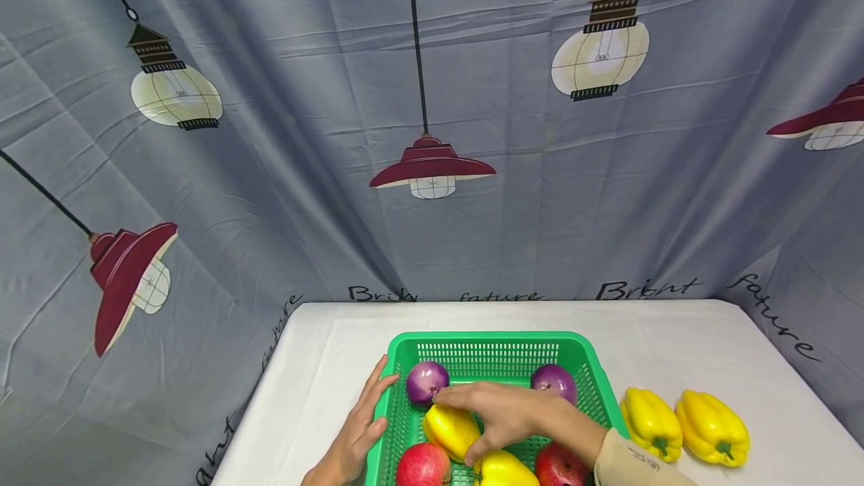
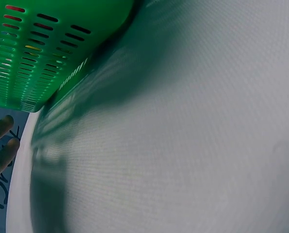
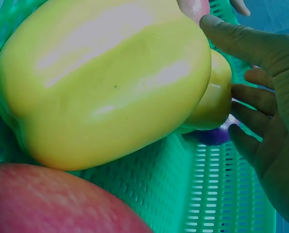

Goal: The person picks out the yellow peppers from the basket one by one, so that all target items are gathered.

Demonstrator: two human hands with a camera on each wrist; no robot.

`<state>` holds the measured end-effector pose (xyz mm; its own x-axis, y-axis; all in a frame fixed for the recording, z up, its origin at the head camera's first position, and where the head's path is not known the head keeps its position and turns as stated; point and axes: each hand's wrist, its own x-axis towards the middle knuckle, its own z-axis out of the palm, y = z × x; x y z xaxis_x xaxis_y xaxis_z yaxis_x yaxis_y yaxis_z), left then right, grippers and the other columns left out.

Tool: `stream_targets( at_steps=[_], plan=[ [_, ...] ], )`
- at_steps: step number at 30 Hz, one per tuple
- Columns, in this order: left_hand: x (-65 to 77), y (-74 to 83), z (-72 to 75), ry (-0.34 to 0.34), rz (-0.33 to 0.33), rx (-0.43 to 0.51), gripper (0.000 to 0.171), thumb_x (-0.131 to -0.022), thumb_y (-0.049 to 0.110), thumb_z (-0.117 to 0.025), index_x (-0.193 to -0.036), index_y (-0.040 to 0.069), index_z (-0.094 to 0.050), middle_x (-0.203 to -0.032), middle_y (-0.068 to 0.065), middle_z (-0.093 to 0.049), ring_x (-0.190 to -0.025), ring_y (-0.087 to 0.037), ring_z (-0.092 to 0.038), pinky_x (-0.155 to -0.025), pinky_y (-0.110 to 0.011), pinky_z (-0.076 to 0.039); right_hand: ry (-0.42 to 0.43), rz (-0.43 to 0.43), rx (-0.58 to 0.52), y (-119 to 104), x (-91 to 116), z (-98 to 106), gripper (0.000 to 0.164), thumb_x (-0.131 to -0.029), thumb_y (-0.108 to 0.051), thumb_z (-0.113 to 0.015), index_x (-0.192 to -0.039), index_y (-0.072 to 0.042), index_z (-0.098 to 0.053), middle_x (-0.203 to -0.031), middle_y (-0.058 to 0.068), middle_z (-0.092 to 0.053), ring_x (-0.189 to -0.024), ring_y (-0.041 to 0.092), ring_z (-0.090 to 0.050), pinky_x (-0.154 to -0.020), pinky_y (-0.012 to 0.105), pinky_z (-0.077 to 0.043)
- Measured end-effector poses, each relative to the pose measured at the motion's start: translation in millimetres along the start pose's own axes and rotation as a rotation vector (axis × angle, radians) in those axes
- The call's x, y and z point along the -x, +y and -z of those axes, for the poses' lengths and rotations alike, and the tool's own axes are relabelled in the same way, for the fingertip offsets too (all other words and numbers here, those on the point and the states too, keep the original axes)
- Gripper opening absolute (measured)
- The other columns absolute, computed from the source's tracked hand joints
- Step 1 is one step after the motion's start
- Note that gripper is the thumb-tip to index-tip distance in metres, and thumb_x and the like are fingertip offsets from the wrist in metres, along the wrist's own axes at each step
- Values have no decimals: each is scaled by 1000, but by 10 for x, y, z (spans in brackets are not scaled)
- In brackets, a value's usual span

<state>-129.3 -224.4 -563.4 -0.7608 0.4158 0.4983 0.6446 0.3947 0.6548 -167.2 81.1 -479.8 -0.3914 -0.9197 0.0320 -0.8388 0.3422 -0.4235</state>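
Note:
In the head view my right hand (image 1: 502, 415) reaches into a green plastic basket (image 1: 601, 396) and holds a yellow bell pepper (image 1: 451, 430), thumb on the near side and fingers at its far end. That pepper (image 3: 215, 97) is partly hidden behind another yellow bell pepper (image 3: 105, 87) in the right wrist view. My left hand (image 1: 354, 433) is at the basket's left rim, its fingers extended and its thumb by the edge. Two of its fingers (image 2: 4, 155) show at the left wrist view's edge, apart from the basket wall (image 2: 47, 48).
Two purple round items (image 1: 427, 382) lie toward the basket's back corners. Red fruits (image 1: 421, 465) sit in its near part. Outside, to the right, two more yellow bell peppers (image 1: 712, 426) rest on the white table (image 1: 324, 351). A grey patterned curtain (image 1: 304, 171) hangs behind.

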Motion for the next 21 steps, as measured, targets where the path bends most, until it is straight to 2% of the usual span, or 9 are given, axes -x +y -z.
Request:
stream_targets(
  at_steps=[8, 15, 21],
  plan=[
    [-7, 10, 3, 11, -31, -11, 57, -95, 11, -39, -151, 1, -40, -165, -21, -17, -150, -28, -24, -106, -54, -38, -12, -8, 27, -24, -28, -19, 84, -82, -45, -82, -149, -7, -48, -152, 1, -48, -134, 18, -49, -106, 38, -44],
    [-12, 16, 3, 13, -34, -2, 56, -95, 10, -38, -151, 1, -40, -165, -21, -17, -150, -27, -24, -110, -49, -35, -56, -46, 62, -84, -70, -15, 96, -74, -47, -88, -150, -8, -47, -154, 1, -46, -136, 19, -48, -108, 37, -42],
    [-13, 15, -5, 18, -36, -2, 56, -95, 10, -39, -150, 1, -40, -164, -22, -18, -150, -26, -24, -111, -45, -32, -90, -26, 160, -85, -148, -53, 105, -66, -51, -91, -150, -7, -46, -153, 1, -46, -135, 15, -48, -108, 32, -41]
  ],
)
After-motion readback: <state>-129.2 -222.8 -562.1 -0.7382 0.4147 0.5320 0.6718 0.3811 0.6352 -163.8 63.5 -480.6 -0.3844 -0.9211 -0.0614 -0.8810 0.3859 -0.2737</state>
